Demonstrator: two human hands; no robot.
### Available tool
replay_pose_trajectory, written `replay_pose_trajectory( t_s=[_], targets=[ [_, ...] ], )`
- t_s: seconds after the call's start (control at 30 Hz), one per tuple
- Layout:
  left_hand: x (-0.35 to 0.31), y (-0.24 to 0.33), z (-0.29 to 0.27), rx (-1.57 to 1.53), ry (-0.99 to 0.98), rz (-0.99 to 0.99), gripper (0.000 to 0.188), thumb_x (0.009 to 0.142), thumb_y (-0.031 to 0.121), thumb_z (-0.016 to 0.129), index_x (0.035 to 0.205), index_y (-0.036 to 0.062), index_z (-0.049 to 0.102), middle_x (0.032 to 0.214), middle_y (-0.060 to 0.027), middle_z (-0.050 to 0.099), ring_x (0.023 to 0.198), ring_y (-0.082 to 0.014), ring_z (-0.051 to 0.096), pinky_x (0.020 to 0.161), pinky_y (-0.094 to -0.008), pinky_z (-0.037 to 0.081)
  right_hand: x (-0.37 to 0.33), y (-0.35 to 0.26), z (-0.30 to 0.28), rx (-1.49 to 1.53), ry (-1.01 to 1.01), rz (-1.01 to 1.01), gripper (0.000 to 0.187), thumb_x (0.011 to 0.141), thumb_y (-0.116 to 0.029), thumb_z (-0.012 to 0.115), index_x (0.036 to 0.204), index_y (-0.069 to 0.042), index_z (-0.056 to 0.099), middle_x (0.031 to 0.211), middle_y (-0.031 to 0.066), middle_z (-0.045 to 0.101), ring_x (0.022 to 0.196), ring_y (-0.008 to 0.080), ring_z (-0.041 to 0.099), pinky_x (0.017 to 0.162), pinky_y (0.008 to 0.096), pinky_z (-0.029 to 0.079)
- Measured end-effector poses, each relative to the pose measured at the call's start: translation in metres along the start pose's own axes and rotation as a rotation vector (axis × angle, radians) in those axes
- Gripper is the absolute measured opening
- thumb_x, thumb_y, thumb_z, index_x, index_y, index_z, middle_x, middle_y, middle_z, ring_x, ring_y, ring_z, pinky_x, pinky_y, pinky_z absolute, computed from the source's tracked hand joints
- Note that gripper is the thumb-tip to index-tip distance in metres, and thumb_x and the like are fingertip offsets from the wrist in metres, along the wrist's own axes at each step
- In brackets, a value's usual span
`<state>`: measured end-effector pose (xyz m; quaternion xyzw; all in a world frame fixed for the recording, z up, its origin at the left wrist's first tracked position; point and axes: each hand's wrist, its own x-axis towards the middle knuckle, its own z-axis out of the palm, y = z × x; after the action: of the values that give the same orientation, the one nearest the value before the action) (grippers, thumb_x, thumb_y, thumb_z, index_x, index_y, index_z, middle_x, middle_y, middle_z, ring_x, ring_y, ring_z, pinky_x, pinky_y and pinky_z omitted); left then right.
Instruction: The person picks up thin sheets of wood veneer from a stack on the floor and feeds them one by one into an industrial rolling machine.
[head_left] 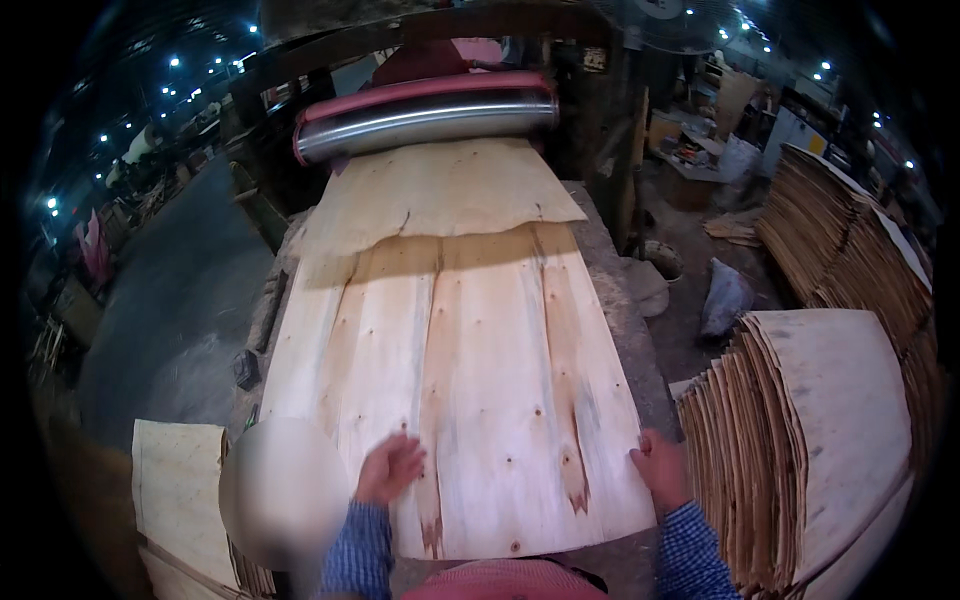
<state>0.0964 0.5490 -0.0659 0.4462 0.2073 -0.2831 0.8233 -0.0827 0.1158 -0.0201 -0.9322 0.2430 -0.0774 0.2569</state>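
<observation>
Head view: large pale veneer sheet (470, 400) lies flat on a work table (625, 330), long axis running straight away from the person toward the roller machine (425, 115) at the far end. Near edge of the sheet sits right in front of the body, between both forearms. Left hand (390, 468) lies palm down on top of the sheet, a bit left of its centre line, fingers spread, pressing flat, nothing pinched. Right hand (660, 468) is at the sheet's near right corner, touching the edge; fingers look curled over or against the edge, but whether it really grips the veneer or only rests there I cannot tell. Both hands are at the near end, so the whole length of the sheet extends forward from them; left hand is the one further in on the surface, right is at the rim. A second, thinner veneer piece (440, 190) with a ragged front edge overlaps the far end of the sheet and comes out from under the roller. Tall stack of curved veneer sheets (800, 440) stands just beside the table on the right, more stacks (850, 250) behind it. Smaller veneer pile (180, 490) lower left. A blurred round patch sits near the left forearm. Dim workshop behind, ceiling lights.
</observation>
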Motion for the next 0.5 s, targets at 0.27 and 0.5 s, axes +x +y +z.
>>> replay_pose_trajectory(
  t_s=[0.27, 0.5],
  targets=[
    [-0.137, -0.139, -0.125, -0.515, -0.374, -0.224, 0.061, 0.098, 0.054, 0.036, 0.128, 0.0032, 0.050, 0.132, -0.0181, 0.054, 0.116, -0.0349, 0.056, 0.092, -0.0432, 0.049, 0.041, -0.037, -0.027, 0.894, -0.620, -0.015, 0.036, 0.087, -0.017, 0.062, 0.116, 0.004, 0.060, 0.097, 0.0094, 0.069, 0.077, 0.0164, 0.065, 0.071, 0.0300, 0.052],
    [-0.193, -0.078, -0.001, -0.659, -0.131, 0.435, 0.067, 0.097, 0.053, 0.037, 0.139, 0.0010, 0.038, 0.138, -0.0159, 0.049, 0.123, -0.0329, 0.051, 0.100, -0.0452, 0.045, 0.036, -0.091, -0.115, 1.347, -0.632, -0.031, 0.039, 0.086, -0.008, 0.053, 0.121, 0.008, 0.055, 0.106, 0.0141, 0.067, 0.094, 0.0213, 0.066, 0.083, 0.0335, 0.054]
  ],
)
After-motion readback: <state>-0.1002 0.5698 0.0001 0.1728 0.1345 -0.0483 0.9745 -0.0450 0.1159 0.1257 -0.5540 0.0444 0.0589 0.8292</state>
